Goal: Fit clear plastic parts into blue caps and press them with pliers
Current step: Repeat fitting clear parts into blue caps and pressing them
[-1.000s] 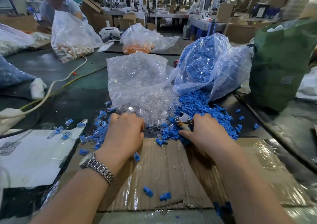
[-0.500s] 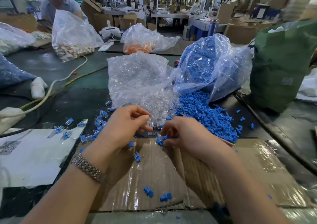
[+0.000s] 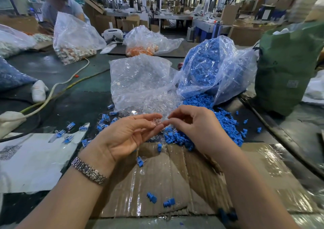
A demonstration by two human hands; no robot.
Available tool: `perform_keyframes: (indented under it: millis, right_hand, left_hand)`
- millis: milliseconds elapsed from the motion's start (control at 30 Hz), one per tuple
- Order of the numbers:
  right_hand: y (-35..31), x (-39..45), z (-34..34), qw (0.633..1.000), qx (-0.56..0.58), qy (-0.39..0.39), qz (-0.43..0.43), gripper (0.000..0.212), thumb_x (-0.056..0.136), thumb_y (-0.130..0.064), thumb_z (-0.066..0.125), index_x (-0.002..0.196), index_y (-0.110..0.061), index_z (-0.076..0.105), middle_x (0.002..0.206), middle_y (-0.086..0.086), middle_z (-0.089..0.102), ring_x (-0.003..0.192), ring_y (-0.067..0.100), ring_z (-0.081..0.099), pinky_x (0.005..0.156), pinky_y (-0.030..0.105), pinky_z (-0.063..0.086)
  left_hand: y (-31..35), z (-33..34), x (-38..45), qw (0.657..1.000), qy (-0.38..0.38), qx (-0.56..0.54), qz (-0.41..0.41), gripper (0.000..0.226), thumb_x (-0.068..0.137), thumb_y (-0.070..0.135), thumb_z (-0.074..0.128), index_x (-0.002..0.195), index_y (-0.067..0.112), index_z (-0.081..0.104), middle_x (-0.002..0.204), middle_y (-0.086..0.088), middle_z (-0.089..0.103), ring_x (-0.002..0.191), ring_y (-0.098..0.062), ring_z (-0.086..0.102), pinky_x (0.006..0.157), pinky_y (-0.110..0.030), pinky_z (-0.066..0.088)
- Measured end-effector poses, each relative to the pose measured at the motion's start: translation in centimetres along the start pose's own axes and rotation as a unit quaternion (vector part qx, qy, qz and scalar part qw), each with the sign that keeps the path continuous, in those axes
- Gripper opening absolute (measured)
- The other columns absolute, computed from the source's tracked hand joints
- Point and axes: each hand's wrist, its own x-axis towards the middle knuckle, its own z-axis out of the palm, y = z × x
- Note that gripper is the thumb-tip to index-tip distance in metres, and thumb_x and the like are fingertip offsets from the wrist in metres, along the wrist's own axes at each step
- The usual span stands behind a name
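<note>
Both hands have been lifted off the heap; a clear part (image 3: 156,123) is pinched by the left hand (image 3: 129,137), the right hand (image 3: 196,125) curled, contents unclear. Fitting and pressing remain.

Pliers cannot be located; whether the right hand (image 3: 198,128) conceals them is undeterminable. The clear part (image 3: 156,123) between the fingertips is too transparent to make out. Green sack (image 3: 289,67) at three o'clock is cropped by the frame edge.
</note>
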Motion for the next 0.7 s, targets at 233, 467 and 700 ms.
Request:
perform_keyframes:
  millis: [233, 467, 700]
  right_hand:
    - [-0.2, -0.1, -0.6, 0.992, 0.120, 0.040, -0.019, 0.010, 0.092, -0.015, 0.072, 0.096, -0.021, 0.078, 0.080, -0.003, 0.075, 0.075, 0.011, 0.072, 0.076, 0.035, 0.061]
    - [-0.3, -0.3, 0.2, 0.996, 0.013, 0.032, -0.077, 0.006, 0.091, -0.014, 0.073, 0.090, -0.019, 0.072, 0.075, -0.011, 0.068, 0.071, 0.002, 0.061, 0.068, 0.015, 0.047]
    - [-0.5, -0.4, 0.4, 0.994, -0.035, 0.017, -0.107, 0.004, 0.092, -0.014, 0.071, 0.092, -0.018, 0.071, 0.085, -0.006, 0.068, 0.083, 0.017, 0.064, 0.078, 0.043, 0.052]
  left_hand:
    - [-0.3, 0.5, 0.0, 0.999, 0.004, 0.047, 0.004, 0.023, 0.080, -0.008, 0.063, 0.096, -0.004, 0.078, 0.108, -0.026, 0.073, 0.099, -0.030, 0.074, 0.072, -0.024, 0.061]
    - [-0.4, 0.9, -0.2, 0.996, 0.009, 0.086, 0.026, 0.023, 0.077, -0.006, 0.065, 0.094, -0.001, 0.079, 0.106, -0.024, 0.074, 0.095, -0.028, 0.075, 0.071, -0.024, 0.061]
    - [-0.6, 1.1, -0.3, 0.992, 0.024, 0.118, 0.046, 0.026, 0.073, -0.007, 0.067, 0.097, -0.005, 0.076, 0.107, -0.024, 0.074, 0.095, -0.029, 0.075, 0.070, -0.024, 0.061]
